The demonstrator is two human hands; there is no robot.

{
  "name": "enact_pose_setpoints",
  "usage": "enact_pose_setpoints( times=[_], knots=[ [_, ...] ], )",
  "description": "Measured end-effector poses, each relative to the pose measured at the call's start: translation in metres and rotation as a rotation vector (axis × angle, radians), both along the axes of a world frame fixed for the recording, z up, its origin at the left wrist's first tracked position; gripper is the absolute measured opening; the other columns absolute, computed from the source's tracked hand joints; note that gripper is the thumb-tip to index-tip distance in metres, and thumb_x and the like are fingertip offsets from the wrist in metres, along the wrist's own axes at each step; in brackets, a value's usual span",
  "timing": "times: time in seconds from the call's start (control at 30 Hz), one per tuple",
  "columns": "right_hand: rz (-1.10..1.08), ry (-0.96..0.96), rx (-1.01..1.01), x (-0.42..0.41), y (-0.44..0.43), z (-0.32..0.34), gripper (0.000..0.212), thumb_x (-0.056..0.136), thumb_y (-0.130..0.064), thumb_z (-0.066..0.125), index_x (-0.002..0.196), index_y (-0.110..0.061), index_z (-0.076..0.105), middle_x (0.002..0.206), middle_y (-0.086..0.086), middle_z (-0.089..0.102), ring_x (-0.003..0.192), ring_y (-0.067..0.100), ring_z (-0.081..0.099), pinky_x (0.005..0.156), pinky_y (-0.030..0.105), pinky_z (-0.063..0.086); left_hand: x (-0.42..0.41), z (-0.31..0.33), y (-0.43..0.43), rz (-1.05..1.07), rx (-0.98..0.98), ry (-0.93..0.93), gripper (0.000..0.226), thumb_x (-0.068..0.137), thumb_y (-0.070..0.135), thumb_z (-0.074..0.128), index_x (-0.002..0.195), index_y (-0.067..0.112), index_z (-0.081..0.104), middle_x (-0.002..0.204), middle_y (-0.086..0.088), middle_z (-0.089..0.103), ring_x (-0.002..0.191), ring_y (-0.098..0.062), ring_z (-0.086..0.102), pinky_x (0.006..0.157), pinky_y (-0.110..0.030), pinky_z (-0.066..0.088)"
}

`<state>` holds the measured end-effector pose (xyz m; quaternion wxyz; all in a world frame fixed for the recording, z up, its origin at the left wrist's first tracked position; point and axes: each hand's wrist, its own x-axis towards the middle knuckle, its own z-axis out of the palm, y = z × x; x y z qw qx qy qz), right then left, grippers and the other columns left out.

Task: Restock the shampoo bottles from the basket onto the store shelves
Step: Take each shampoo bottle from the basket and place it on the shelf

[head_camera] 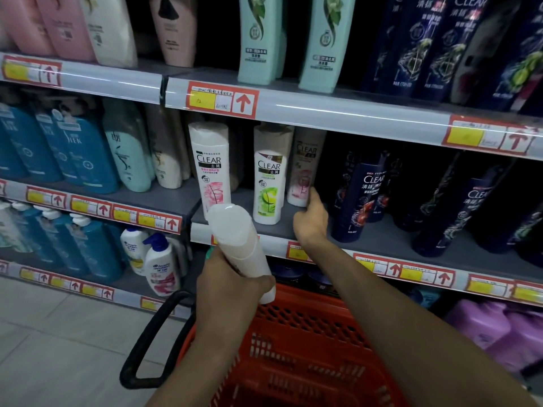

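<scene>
The white shampoo bottle (235, 239) lies tilted, cap toward the shelving, above the red basket (308, 348). The left hand (232, 286) is wrapped round its lower end. On the grey middle shelf (382, 236) the right hand (311, 223) sets its thumb against the foot of a pink-flowered Clear bottle (304, 171); its fingers are hidden, so I cannot tell whether it grips. A low push there could topple that bottle into the green-leaf Clear bottle (269, 183) just beside it. The bottle in the left hand, held only at one end, could slip.
</scene>
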<state>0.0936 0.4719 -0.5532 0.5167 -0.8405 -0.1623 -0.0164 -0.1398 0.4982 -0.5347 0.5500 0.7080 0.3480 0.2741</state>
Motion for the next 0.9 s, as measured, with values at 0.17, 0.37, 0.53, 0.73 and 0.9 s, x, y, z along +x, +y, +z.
enact_pose_setpoints(
  times=[0.17, 0.37, 0.53, 0.73, 0.9],
  knots=[
    [0.009, 0.018, 0.004, 0.002, 0.000, -0.004, 0.078, 0.084, 0.010, 0.042, 0.154, -0.024, 0.040, 0.124, 0.012, 0.068, 0.110, 0.031, 0.063, 0.096, 0.038, 0.054, 0.000, -0.001, -0.002, 0.016, -0.015, 0.007, 0.058, 0.062, 0.010, 0.095, 0.112, 0.019, 0.066, 0.100, 0.004, 0.073, 0.090, -0.014, 0.069, 0.074, -0.033, 0.055],
    [-0.006, 0.044, 0.035, 0.002, 0.003, -0.003, 0.077, 0.085, 0.008, 0.045, 0.154, -0.025, 0.039, 0.128, 0.011, 0.067, 0.117, 0.032, 0.062, 0.101, 0.042, 0.052, 0.001, -0.001, -0.005, 0.007, -0.018, 0.020, 0.056, 0.063, 0.009, 0.095, 0.110, 0.018, 0.065, 0.100, 0.004, 0.072, 0.092, -0.015, 0.068, 0.070, -0.030, 0.052],
    [0.007, 0.054, 0.011, -0.002, 0.000, 0.002, 0.073, 0.087, 0.007, 0.046, 0.154, -0.024, 0.037, 0.125, 0.013, 0.066, 0.113, 0.034, 0.062, 0.096, 0.041, 0.053, 0.000, -0.001, -0.007, -0.002, 0.000, 0.032, 0.055, 0.064, 0.009, 0.094, 0.110, 0.019, 0.065, 0.099, 0.004, 0.072, 0.092, -0.015, 0.068, 0.070, -0.030, 0.053],
    [0.019, -0.033, 0.035, -0.026, -0.016, 0.013, 0.059, 0.096, -0.004, 0.053, 0.152, -0.021, 0.041, 0.128, 0.007, 0.065, 0.111, 0.022, 0.061, 0.102, 0.037, 0.049, -0.006, 0.006, -0.005, 0.016, -0.014, 0.011, 0.056, 0.065, 0.008, 0.094, 0.110, 0.021, 0.064, 0.098, 0.009, 0.071, 0.090, -0.009, 0.067, 0.068, -0.027, 0.051],
    [0.140, -0.290, 0.119, -0.076, -0.020, 0.027, 0.026, 0.091, -0.015, 0.069, 0.116, -0.023, 0.065, 0.090, -0.004, 0.061, 0.081, 0.009, 0.060, 0.080, 0.038, 0.055, -0.025, 0.008, 0.006, 0.050, -0.026, -0.003, 0.054, 0.067, 0.006, 0.092, 0.111, 0.021, 0.063, 0.098, 0.009, 0.070, 0.090, -0.003, 0.065, 0.064, -0.018, 0.045]
  ],
)
